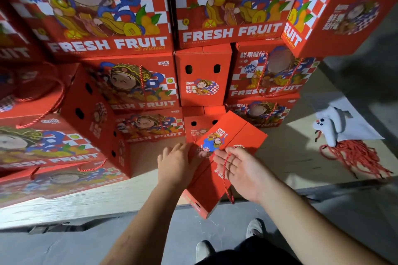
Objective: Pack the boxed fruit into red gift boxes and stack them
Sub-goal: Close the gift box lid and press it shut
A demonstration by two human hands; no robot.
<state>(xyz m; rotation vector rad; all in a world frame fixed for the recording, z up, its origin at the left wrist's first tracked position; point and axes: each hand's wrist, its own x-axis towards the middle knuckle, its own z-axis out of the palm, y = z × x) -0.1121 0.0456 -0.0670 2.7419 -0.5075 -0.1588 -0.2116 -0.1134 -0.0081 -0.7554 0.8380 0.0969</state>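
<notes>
Flat red cardboard gift box (224, 157), long axis near-left to far-right, tilted before the stacked boxes (137, 84); left hand (177, 162) flat on its left edge, right hand (239, 170) open, palm up, red cord (226, 178) across fingers

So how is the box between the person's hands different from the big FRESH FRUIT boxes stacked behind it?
The held gift box lies tilted, not yet on the pile; the stacked gift boxes sit squarely in rows. The held one shows a mostly plain red face with a small picture, while the stacked ones show large checkered artwork with "FRESH FRUIT" lettering. The held box's red cord drapes over the right hand. Both are red cardboard.
</notes>
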